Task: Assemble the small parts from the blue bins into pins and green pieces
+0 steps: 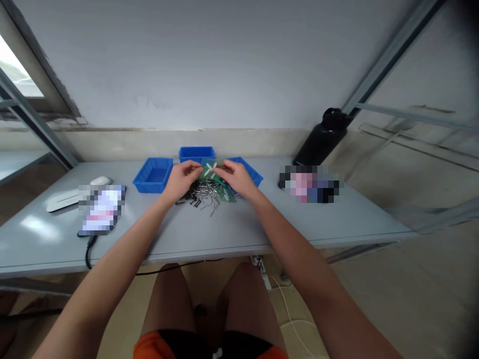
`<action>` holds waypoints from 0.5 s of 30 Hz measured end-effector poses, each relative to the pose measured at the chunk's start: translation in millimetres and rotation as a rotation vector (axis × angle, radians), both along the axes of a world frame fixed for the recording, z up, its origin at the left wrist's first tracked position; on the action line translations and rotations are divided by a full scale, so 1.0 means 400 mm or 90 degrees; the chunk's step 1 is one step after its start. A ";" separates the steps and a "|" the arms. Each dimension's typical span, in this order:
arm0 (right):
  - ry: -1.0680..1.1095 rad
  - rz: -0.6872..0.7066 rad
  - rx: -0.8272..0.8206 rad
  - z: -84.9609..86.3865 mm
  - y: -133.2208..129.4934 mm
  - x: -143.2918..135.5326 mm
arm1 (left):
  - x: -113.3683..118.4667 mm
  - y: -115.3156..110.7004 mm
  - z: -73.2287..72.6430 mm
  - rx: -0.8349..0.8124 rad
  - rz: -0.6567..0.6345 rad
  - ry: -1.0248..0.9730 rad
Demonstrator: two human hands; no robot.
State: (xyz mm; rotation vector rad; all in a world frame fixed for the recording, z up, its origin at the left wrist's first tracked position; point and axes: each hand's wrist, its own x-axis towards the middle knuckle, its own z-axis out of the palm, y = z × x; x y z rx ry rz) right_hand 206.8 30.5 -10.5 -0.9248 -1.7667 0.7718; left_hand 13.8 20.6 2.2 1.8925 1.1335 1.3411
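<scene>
Between my two hands is a small clear-green plastic bag (pixel 209 168) with white pieces showing in it. My left hand (pixel 184 178) pinches its left edge with thumb and fingers. On the opposite edge, my right hand (pixel 236 176) grips it the same way. Just below the bag lies a loose pile of metal screws (pixel 206 193), some silver and some dark. Another greenish bag (pixel 227 194) rests at the pile's right side, partly under my right hand.
Blue bins stand around the pile: a left bin (pixel 153 174), a back bin (pixel 196 153) and a right bin (pixel 251 170), partly covered by my hand. A phone (pixel 103 209) with a cable lies left, beside a white mouse (pixel 100 181). A black bottle (pixel 322 137) stands tilted in view at right.
</scene>
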 end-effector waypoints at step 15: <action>-0.143 -0.384 0.200 -0.003 0.058 0.107 | -0.023 0.014 -0.055 0.133 -0.039 0.522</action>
